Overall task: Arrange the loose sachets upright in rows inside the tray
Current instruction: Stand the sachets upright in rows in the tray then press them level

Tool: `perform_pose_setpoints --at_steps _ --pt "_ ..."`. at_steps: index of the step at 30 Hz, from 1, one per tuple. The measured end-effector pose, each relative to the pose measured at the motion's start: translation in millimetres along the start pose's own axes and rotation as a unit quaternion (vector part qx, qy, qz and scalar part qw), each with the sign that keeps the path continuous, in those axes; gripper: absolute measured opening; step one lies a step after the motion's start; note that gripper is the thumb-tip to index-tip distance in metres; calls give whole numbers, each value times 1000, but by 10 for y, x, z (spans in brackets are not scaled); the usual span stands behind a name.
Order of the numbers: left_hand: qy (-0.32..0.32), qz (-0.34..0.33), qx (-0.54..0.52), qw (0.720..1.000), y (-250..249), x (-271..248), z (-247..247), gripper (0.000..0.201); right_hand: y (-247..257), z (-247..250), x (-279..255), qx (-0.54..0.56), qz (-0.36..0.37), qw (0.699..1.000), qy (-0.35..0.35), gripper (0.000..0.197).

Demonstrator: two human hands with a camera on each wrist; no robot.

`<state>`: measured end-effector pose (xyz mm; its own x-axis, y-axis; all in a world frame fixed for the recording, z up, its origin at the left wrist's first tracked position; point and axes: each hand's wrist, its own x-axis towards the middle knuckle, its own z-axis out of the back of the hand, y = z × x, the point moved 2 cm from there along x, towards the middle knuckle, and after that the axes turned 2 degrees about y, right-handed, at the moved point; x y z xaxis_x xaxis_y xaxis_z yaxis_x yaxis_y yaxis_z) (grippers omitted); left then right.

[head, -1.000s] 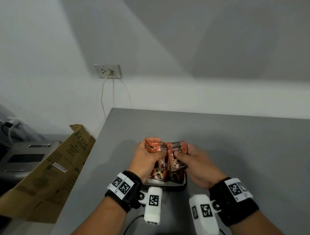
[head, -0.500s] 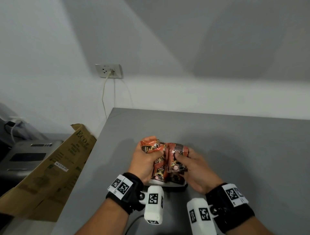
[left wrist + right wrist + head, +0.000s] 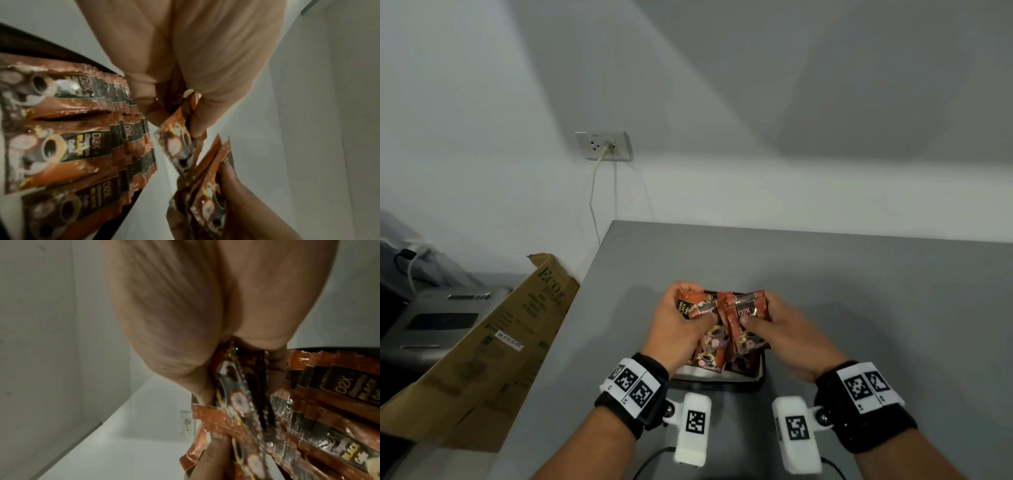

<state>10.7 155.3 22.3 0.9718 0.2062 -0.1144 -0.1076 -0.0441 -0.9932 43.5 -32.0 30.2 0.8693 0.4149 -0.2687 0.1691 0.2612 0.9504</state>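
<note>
Left hand [image 3: 681, 329] grips a bunch of sachets [image 3: 697, 306]; right hand [image 3: 779, 330] grips a second bunch [image 3: 748, 310] touching it. Tray [image 3: 717, 376] sits under both hands on the bench [image 3: 859, 291], holding upright sachets.

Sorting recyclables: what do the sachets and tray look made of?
Sachets: glossy foil-laminate or plastic film, judging by specular glints and crimped serrated ends. Tray: probably rigid plastic with a smooth white rim and dark outside; too little shows to be sure.
</note>
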Motion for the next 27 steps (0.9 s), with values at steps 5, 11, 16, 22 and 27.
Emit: perform_pose_setpoints --at_steps 5,11,16,22,27 --pt "26 77 -105 991 24 -83 -124 18 -64 -157 30 123 -13 992 -18 24" --pt "14 118 -128 985 10 -26 17 27 -23 17 -12 348 -49 933 -72 27" --pt "32 77 -40 996 7 -23 36 35 101 20 -84 359 -34 932 -47 37" --pt "47 108 -198 973 -50 -97 -168 37 210 -207 -119 217 13 975 -42 35" --pt "79 157 -335 926 1 -156 -171 56 270 -269 -127 -17 82 994 -73 45"
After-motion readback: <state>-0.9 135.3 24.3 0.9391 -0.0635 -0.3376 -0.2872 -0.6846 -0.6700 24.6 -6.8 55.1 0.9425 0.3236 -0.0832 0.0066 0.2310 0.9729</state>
